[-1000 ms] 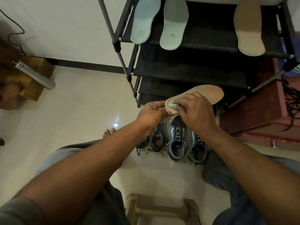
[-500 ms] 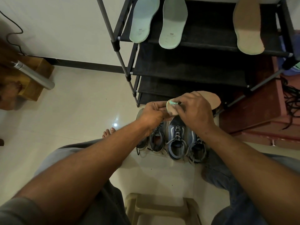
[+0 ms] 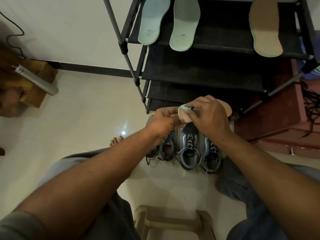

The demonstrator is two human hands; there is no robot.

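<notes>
Head view: the insole (image 3: pixel 185 116), tan on its face with a pale green rim, was held in the air between both hands, just in front of the front edge of the rack's lowest shelf and directly above the shoes on the floor (image 3: pixel 86 118). Its long axis ran crosswise, from the person's left to right and slightly away. One rounded end showed between the hands and the other poked out past the right knuckles.

The left hand (image 3: pixel 163 122) had a tight pinch grip on the left end, thumb and fingertips closed on the edge. The right hand (image 3: pixel 210 116) lay curled over the middle, covering most of the length, with thumb and forefinger nipping the green rim. Neither grip had any slack that could be seen.

Below, a pair of blue shoes (image 3: pixel 188 146) stood with toes toward the rack, and a grey pair (image 3: pixel 168 148) stood touching them on the left. Their length ran near to far, so the insole lay roughly square across them. The open mouth of the nearer blue shoe sat under the right wrist, closer to the right hand than the left. Any move into a shoe would likely need about a quarter turn first.

On the rack (image 3: pixel 204 73), two green insoles (image 3: pixel 153 19) and another tan insole (image 3: pixel 265 26) overhung the top shelf's front edge. A stool (image 3: pixel 173 220) stood between the knees.
</notes>
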